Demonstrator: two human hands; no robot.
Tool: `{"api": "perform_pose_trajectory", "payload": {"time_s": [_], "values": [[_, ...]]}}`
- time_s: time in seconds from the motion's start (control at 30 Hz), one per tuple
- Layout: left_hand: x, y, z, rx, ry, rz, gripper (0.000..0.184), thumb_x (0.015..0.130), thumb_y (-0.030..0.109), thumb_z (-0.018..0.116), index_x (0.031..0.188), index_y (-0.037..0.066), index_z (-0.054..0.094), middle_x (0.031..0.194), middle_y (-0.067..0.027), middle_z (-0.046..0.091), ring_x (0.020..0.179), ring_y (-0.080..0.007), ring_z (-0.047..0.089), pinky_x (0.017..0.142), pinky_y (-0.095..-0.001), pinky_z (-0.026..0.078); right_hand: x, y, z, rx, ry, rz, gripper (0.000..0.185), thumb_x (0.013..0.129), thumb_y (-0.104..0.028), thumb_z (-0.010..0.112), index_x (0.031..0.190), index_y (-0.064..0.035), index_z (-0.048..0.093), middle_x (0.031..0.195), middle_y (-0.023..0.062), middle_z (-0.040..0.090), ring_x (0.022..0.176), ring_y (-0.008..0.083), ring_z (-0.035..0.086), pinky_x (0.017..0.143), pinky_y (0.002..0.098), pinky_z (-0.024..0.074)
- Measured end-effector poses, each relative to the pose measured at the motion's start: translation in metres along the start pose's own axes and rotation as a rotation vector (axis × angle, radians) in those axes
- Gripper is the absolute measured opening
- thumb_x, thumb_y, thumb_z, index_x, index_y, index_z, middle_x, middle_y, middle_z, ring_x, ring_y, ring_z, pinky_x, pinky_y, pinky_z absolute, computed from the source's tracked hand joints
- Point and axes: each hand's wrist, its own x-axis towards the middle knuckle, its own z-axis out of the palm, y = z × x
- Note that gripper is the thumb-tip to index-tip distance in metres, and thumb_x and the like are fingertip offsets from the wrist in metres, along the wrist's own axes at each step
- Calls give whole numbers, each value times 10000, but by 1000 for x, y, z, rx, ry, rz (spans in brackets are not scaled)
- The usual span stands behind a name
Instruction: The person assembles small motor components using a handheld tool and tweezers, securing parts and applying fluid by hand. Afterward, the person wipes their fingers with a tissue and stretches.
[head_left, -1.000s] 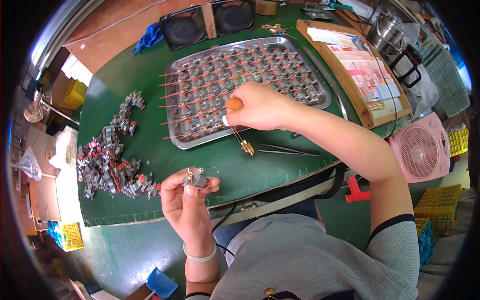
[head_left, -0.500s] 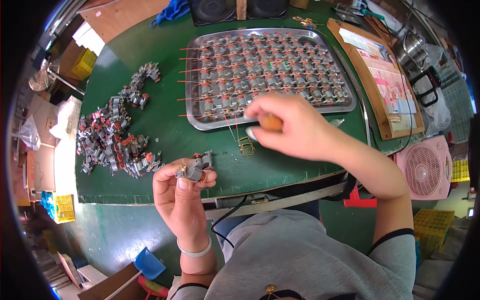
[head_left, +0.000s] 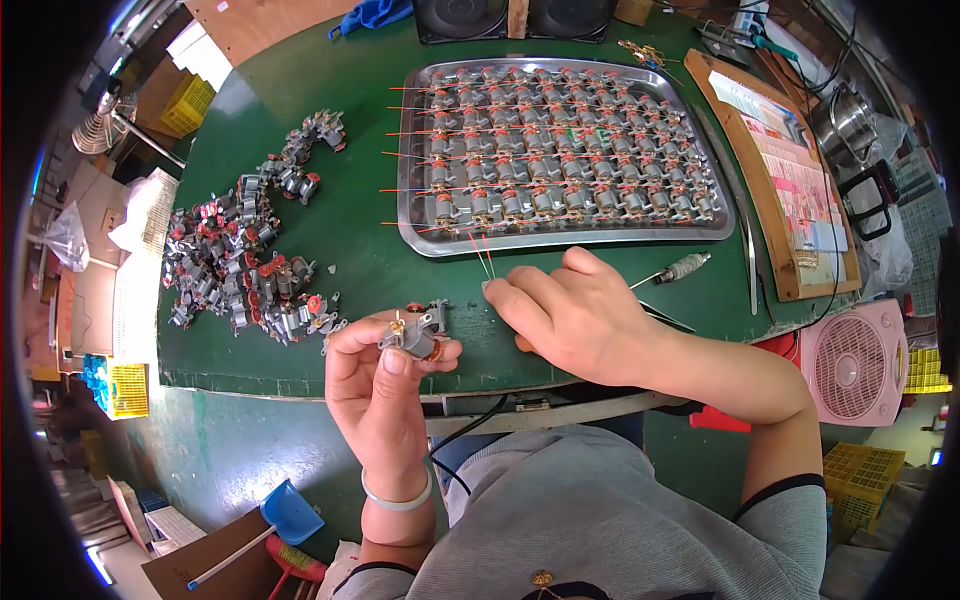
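Between the fingertips of my left hand [head_left: 388,375] is a small grey motor [head_left: 418,340] with a brass-coloured fitting; another part sits just behind it. My right hand [head_left: 590,318] is closed over the green table, with an orange-brown handle [head_left: 524,344] partly showing under the palm. Thin red-tipped wires [head_left: 484,258] stick up beside its fingertips, their lower ends hidden. Beyond both hands lies a metal tray [head_left: 430,246] filled with rows of small motors and red wires. A heap of similar motors [head_left: 245,265] is on the left.
Tweezers [head_left: 668,316] and a metal-tipped tool [head_left: 682,268] lie right of my right hand. A wooden-framed board [head_left: 785,170] with papers stands right of the tray. Two black fans [head_left: 515,18] are at the back, and a pink fan [head_left: 846,368] is beside the table's right edge.
My right hand has moved down from the tray to the front of the table, over where the brass frame lay. My left hand still holds the motor. The camera view has shifted.
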Motion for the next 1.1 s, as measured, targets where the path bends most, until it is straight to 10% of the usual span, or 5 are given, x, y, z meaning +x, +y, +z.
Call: {"api": "perform_pose_trajectory", "payload": {"time_s": [0.4,0.83,1.1], "values": [[8,-5,21,61,-213,-236,157,846,-16,541,990,-61,497,967,-145,567,813,-235,633,695,-296,552,7,9,-49,1334,55,705,292,731,-37,636,979,-21,483,877,44,574,842,87,537,730,252,430],[7,3,21,311,-97,-157,175,842,65,573,960,-52,519,831,-129,621,701,-203,645,614,-264,544,-2,20,-41,317,50,196,258,749,-42,611,974,-37,484,815,53,562,798,125,585,637,291,463],[9,2,30,110,-232,-254,147,839,-29,547,975,-67,508,901,-129,597,800,-219,637,682,-276,545,1,11,-54,1429,-8,806,247,750,-69,625,960,-45,498,881,52,588,636,50,493,496,192,378]]}}
